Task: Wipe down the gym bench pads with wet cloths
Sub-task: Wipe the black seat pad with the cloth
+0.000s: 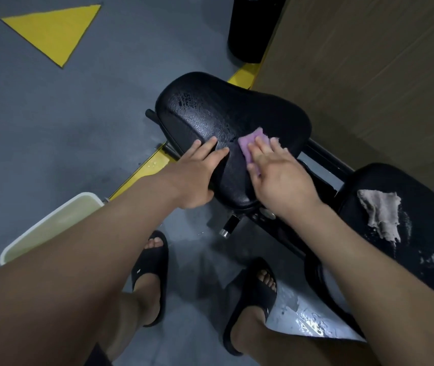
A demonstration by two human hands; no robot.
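Observation:
A black seat pad (pixel 210 112) of the gym bench sits in the middle of the view, its surface wet and beaded. My right hand (pixel 279 175) lies flat with straight fingers on a purple cloth (pixel 247 146), pressing it against the pad's near right part. My left hand (pixel 197 173) rests on the pad's near left edge, fingers spread over the top and thumb below the rim. A second black pad (pixel 427 225) at the right carries a grey cloth (pixel 382 212) lying loose, with foam streaks around it.
A white basin (pixel 52 220) with cloudy water stands on the grey floor at my left. A black cylindrical post (pixel 252 27) rises at the top. My feet in black slides (pixel 152 265) stand below the bench. Water puddles (pixel 305 318) shine near my right foot. A wooden wall panel (pixel 369 62) fills the right.

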